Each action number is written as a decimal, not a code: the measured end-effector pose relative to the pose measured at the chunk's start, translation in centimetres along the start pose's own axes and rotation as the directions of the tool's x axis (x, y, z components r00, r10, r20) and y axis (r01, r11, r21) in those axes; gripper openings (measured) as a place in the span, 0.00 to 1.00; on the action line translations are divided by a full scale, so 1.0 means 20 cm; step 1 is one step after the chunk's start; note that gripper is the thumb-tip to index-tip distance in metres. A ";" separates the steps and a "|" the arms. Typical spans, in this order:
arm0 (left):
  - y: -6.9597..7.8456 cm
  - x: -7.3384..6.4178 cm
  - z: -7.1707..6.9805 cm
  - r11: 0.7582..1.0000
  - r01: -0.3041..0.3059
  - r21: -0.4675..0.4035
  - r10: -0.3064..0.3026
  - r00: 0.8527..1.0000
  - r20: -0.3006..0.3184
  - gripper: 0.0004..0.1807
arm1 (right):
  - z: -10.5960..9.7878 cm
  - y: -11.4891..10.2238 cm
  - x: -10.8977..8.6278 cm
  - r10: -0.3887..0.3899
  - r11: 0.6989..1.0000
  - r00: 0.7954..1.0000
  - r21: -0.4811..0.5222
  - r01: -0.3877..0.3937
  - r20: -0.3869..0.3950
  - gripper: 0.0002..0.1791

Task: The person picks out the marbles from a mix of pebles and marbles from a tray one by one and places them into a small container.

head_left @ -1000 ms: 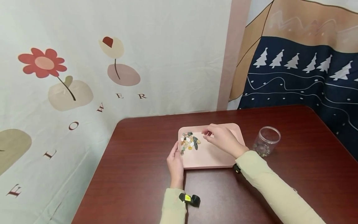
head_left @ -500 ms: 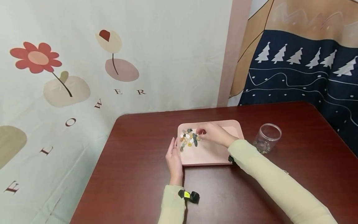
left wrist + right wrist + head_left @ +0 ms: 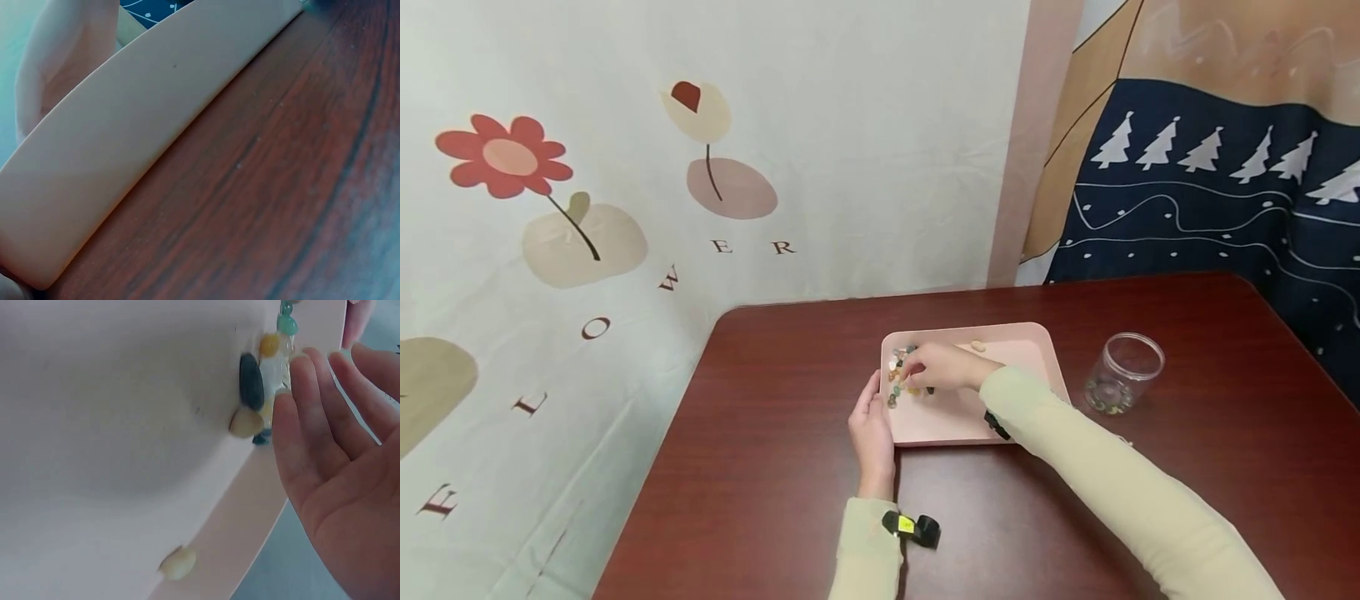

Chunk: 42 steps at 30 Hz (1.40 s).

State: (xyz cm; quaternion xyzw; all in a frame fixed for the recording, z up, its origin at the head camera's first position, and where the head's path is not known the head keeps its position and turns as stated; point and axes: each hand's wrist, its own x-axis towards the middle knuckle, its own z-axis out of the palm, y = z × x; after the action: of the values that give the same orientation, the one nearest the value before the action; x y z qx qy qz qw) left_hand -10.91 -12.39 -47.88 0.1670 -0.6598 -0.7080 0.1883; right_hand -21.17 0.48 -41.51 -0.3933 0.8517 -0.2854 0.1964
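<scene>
A pink rectangular tray (image 3: 970, 421) lies on the table with a cluster of small coloured pebbles (image 3: 895, 375) at its left end. My right hand (image 3: 943, 367) is over this cluster, its fingertips down among the pebbles and hiding part of them. In the right wrist view its fingers look loosely extended beside a dark green pebble (image 3: 251, 381) and a yellow one (image 3: 269, 345). A single pale pebble (image 3: 977, 345) lies apart by the tray's back wall. My left hand (image 3: 872, 429) rests along the tray's left side, fingers fairly straight against the wall.
A clear round jar (image 3: 1123, 375), with pebbles at its bottom, stands right of the tray on the dark red wooden table (image 3: 760, 433). Behind the table hang a pale flower-printed cloth (image 3: 865, 150) and a navy tree-printed cloth (image 3: 1187, 208).
My right hand has moved left across the tray onto the pebble cluster. The pale pebble by the back wall now shows. The left hand keeps its place at the tray's side.
</scene>
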 end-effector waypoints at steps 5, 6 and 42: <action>-0.01 0.00 0.00 1.000 -0.019 0.016 0.019 1.000 0.000 0.19 | 0.03 -0.02 0.03 -0.011 0.996 0.998 0.090 0.005 0.067 0.10; -0.01 0.00 0.00 1.000 -0.023 0.019 0.023 1.000 -0.001 0.20 | 0.04 -0.02 0.03 -0.005 0.995 0.997 0.099 -0.003 0.079 0.11; 0.00 0.00 0.00 0.998 -0.039 0.046 0.039 0.999 -0.001 0.19 | 0.11 -0.03 0.12 0.034 0.998 0.996 0.044 -0.038 0.083 0.07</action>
State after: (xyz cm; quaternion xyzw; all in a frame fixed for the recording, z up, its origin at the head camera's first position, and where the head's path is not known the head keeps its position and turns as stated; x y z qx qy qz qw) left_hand -10.98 -12.35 -47.78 0.1593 -0.6789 -0.6886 0.1989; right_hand -21.11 -2.55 -43.02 -0.3847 0.8430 -0.2850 0.2451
